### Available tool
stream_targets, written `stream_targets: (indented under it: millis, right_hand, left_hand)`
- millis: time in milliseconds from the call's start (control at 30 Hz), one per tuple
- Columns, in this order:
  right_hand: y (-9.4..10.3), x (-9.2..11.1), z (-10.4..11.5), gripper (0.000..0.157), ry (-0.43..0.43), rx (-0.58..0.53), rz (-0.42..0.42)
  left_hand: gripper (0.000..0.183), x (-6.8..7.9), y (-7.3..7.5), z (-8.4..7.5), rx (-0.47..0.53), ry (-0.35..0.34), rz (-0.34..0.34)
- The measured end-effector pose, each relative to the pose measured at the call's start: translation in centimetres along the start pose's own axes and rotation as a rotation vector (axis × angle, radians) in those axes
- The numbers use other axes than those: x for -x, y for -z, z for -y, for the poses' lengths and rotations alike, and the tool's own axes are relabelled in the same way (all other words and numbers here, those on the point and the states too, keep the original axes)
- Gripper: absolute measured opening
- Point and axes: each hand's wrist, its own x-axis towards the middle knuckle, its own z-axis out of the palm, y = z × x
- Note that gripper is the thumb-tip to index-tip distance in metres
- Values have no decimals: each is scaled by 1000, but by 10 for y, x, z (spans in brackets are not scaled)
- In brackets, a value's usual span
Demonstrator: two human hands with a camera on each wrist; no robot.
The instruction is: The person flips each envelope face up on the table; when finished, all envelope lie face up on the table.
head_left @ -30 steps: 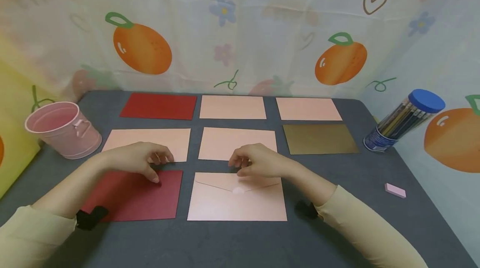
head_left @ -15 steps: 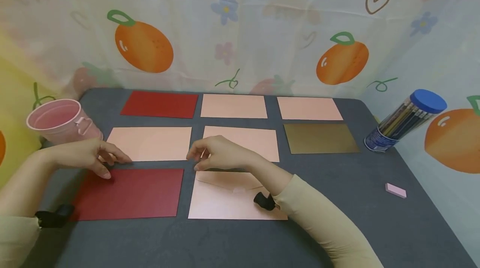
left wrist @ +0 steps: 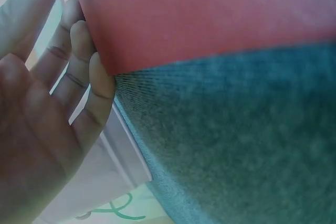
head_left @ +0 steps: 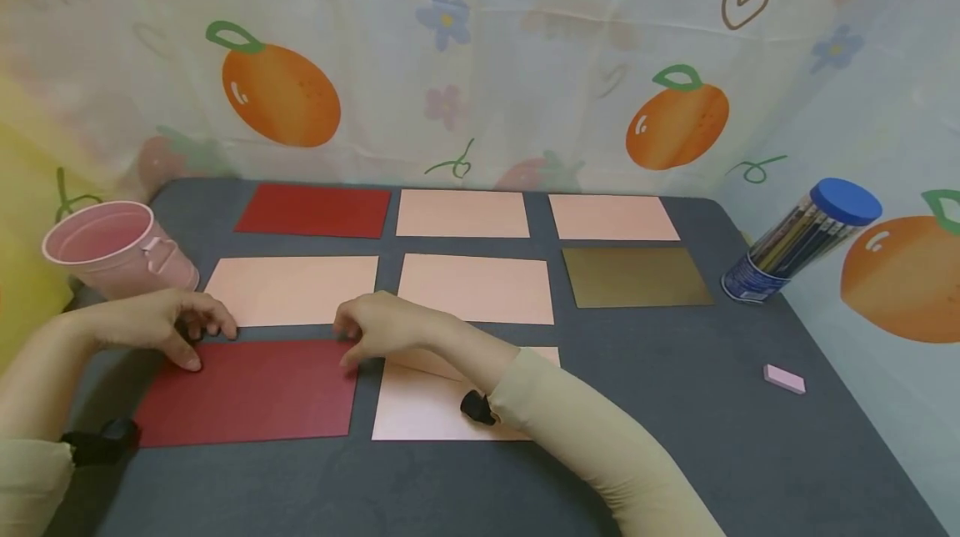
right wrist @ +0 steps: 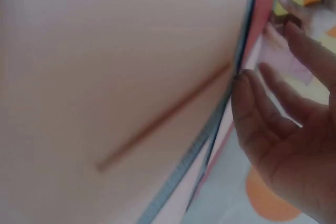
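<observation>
A dark red envelope or card (head_left: 247, 399) lies flat at the front left of the table. My left hand (head_left: 150, 324) is at its far left corner, thumb on the red surface and fingers spread from it. In the left wrist view, the fingertips of my left hand (left wrist: 47, 114) touch the edge of the red paper (left wrist: 210, 14). My right hand (head_left: 397, 324) is at the far right corner of the red piece, fingers loosely bent, thumb near the edge. Its forearm crosses above a pale pink envelope (head_left: 416, 412), partly hiding it.
Behind lie pale pink papers (head_left: 292, 287), (head_left: 476, 287), a gold one (head_left: 641, 278) and a bright red one (head_left: 311, 210). A pink bucket (head_left: 123, 245) stands at left. At right are a pencil tub with blue lid (head_left: 798, 241) and a pink eraser (head_left: 785, 378).
My left hand has moved left along the red piece's far edge to its left corner. My right hand has moved left from above the pale pink envelope to the red piece's right corner.
</observation>
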Motion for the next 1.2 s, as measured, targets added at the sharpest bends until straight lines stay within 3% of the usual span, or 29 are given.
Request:
stream_targets:
  millis: [100, 433, 667, 867, 967, 1133, 1200]
  right_hand:
    - [-5, -1, 2, 48, -21, 39, 9]
    - [-14, -6, 4, 52, -63, 140, 1]
    - [-13, -6, 4, 52, -80, 164, -20]
    - [-7, -3, 1, 41, -77, -51, -53]
    - [-3, 0, -3, 33, -76, -238, -27]
    - [5, 5, -11, 25, -70, -653, 8]
    - [10, 8, -13, 24, -59, -740, -10]
  left_hand:
    - [36, -1, -4, -2, -21, 5, -15]
    - [38, -3, -11, -13, -159, 114, -83]
    - [36, -4, -11, -13, -158, 94, -83]
    - [28, -3, -7, -15, -66, 60, -10]
    - [24, -1, -5, -18, -20, 52, 22]
    - [16, 8, -2, -22, -12, 15, -41]
    - [15, 11, -2, -23, -19, 14, -85]
